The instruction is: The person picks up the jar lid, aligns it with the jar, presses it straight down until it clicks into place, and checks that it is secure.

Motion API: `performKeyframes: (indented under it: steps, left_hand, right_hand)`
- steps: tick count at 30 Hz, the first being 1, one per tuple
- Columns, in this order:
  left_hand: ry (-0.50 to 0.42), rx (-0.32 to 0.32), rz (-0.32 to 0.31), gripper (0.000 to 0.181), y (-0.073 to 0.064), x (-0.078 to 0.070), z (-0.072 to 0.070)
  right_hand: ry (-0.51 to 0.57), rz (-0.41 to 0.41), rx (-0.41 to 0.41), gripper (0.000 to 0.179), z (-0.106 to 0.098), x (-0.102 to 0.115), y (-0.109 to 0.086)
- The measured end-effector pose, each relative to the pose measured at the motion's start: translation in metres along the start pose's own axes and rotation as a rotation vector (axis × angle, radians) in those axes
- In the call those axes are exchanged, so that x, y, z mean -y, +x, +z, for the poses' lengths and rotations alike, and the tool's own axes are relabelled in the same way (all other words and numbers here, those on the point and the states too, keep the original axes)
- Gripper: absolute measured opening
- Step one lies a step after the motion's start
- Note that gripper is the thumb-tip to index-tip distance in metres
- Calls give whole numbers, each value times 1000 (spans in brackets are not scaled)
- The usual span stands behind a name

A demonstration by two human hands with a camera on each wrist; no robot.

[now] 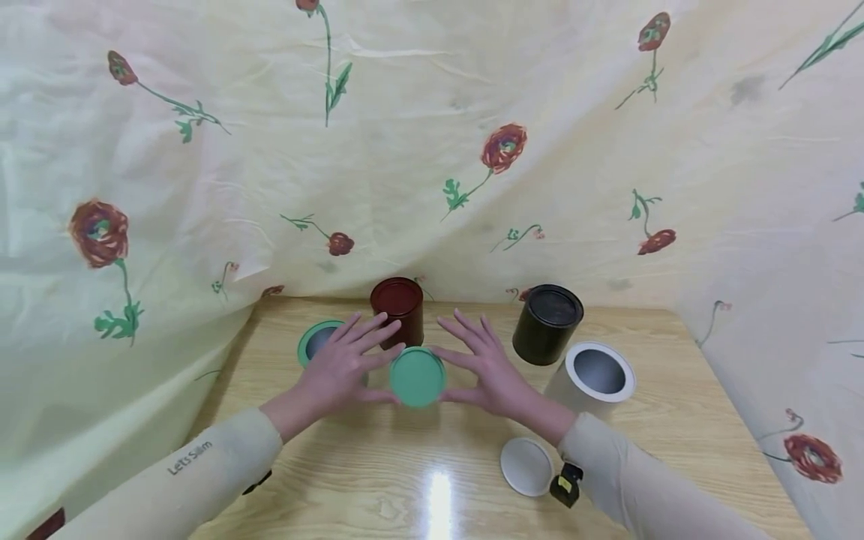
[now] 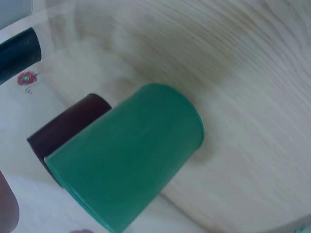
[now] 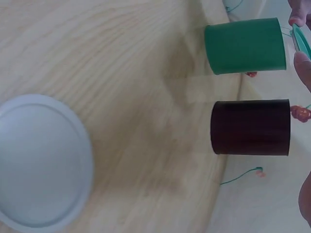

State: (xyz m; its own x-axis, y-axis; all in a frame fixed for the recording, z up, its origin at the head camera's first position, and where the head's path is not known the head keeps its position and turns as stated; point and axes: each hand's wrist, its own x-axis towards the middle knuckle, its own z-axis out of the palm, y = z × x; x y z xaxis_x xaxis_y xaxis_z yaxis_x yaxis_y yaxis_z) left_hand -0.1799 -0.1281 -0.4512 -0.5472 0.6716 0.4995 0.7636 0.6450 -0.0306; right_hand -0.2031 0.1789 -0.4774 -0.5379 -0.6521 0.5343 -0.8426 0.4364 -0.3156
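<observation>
A round green lid is held up between both hands in the head view. My left hand grips its left edge with thumb and forefinger, the other fingers spread. On the opposite edge, my right hand grips it the same way. An uncovered green can stands upright; in the head view its rim shows beside my left hand, which hides much of its body. Behind the lid stands a dark red can with its top covered. The right wrist view catches the lid edge-on between fingers.
At the back right stands a black can with its lid on. An uncovered white can is beside my right forearm. A white lid lies flat on the wooden table. Flowered cloth hangs behind.
</observation>
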Motion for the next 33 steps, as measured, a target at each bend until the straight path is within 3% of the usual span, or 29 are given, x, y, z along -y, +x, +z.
performKeyframes:
  steps: [7, 14, 33]
  left_hand:
    - [60, -38, 11, 82, -1, 11, -13]
    - [85, -38, -8, 86, -5, 22, -22]
    - [57, 67, -123, 85, -36, 56, -50]
  right_hand:
    - [-8, -22, -3, 78, 0, 0, 21]
    - [-17, -28, 15, 79, 4, 1, 39]
    - [16, -19, 132, 73, 28, 13, 97]
